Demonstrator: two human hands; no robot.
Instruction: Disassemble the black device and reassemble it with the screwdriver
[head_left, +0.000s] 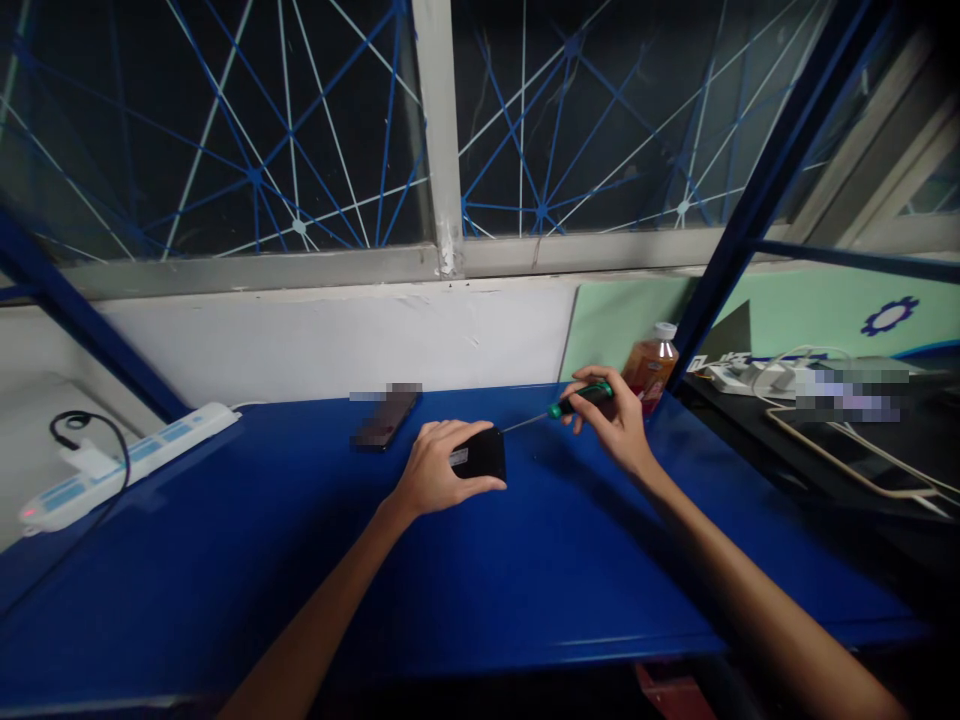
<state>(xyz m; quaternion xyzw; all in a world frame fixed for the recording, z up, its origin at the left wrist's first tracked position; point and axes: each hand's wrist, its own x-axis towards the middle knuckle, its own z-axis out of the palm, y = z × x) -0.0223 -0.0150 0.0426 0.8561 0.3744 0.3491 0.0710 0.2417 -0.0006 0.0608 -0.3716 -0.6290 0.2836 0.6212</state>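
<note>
Your left hand (435, 465) clamps a small black device (480, 453) flat on the blue counter (525, 570), near its middle. Your right hand (611, 415) grips a green-handled screwdriver (574, 403), its tip touching the device's far edge. A dark phone-like slab (384, 420) lies just behind, and a white power strip (124, 462) sits far left. An amber bottle (651, 368) stands by a blue frame post (757, 190). Behind runs a white wall (337, 335) under dark, net-covered windows (225, 120).
</note>
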